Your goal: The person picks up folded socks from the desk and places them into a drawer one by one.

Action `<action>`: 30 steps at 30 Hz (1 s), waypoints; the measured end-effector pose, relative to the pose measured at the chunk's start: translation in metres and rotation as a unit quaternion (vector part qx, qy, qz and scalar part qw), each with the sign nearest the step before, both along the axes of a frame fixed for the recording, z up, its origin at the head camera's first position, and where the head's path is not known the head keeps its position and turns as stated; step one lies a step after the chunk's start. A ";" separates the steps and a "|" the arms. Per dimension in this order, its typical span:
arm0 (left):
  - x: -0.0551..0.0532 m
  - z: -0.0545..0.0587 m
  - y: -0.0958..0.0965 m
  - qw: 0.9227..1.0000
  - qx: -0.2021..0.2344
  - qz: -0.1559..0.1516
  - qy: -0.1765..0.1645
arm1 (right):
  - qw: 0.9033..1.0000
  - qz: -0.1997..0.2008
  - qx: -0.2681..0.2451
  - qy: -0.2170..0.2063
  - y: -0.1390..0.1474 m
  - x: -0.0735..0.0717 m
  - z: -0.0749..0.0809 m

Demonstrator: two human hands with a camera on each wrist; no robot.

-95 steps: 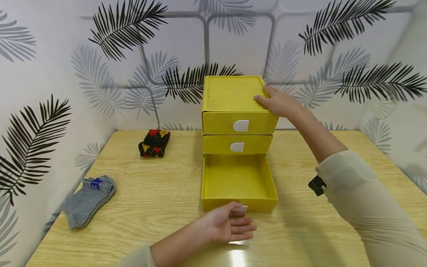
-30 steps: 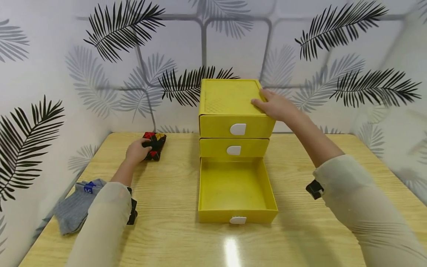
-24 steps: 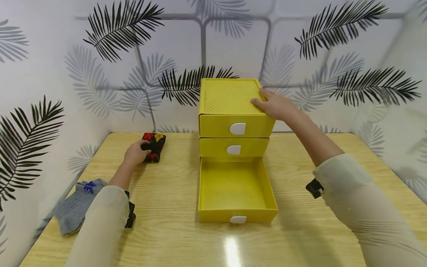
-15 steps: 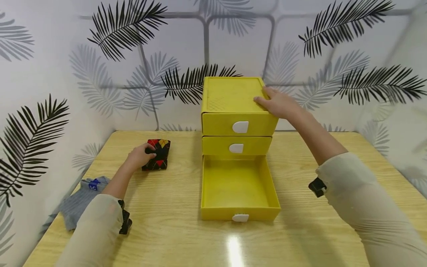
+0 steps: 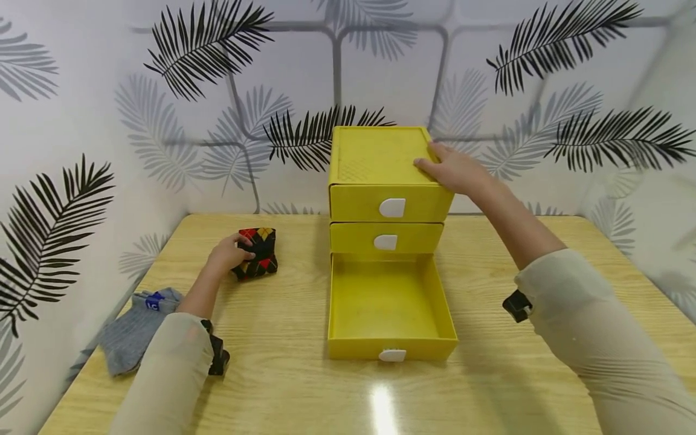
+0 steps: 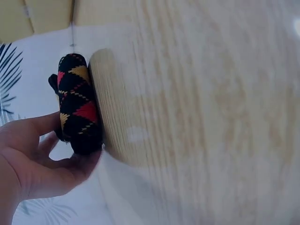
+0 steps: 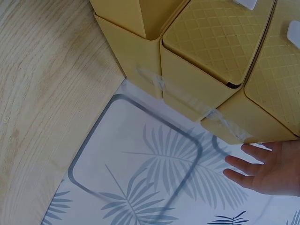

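Observation:
My left hand (image 5: 227, 254) pinches a folded pair of black argyle socks (image 5: 262, 257) with red and yellow diamonds, at the back left of the table. In the left wrist view the thumb and fingers (image 6: 86, 165) grip one end of the rolled socks (image 6: 78, 101), close over the wood. A yellow drawer box (image 5: 380, 154) stands at the middle back, its bottom drawer (image 5: 388, 308) pulled out and bare inside. My right hand (image 5: 457, 169) rests on the box's top right edge. In the right wrist view its fingers (image 7: 243, 165) extend fairly straight along the side.
Grey socks (image 5: 127, 335) with a blue label lie at the left edge, partly behind my left sleeve. Two upper drawers with white tabs (image 5: 393, 207) are closed. A leaf-patterned wall covering (image 5: 388, 72) borders the wooden table (image 5: 283, 362).
My left hand has left the bottom drawer's front, taken hold of the argyle socks and shifted them slightly toward me. The drawer stands a little further out. My right hand stays put.

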State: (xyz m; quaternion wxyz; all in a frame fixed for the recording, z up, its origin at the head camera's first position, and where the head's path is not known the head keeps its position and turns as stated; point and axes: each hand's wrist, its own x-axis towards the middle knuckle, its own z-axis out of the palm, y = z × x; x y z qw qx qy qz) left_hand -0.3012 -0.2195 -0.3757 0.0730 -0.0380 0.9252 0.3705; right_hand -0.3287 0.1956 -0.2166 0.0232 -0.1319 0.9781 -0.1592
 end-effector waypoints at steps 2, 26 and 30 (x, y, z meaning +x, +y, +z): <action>0.001 0.000 -0.002 0.998 0.055 0.010 -0.006 | 1.000 -0.001 0.000 0.000 0.001 0.000 0.000; 0.031 0.029 0.015 0.979 0.183 -0.046 -0.073 | 1.000 -0.002 0.005 0.004 0.000 0.000 0.000; 0.041 0.035 0.019 0.979 0.180 -0.075 -0.062 | 1.000 0.000 0.001 0.004 0.001 0.001 0.000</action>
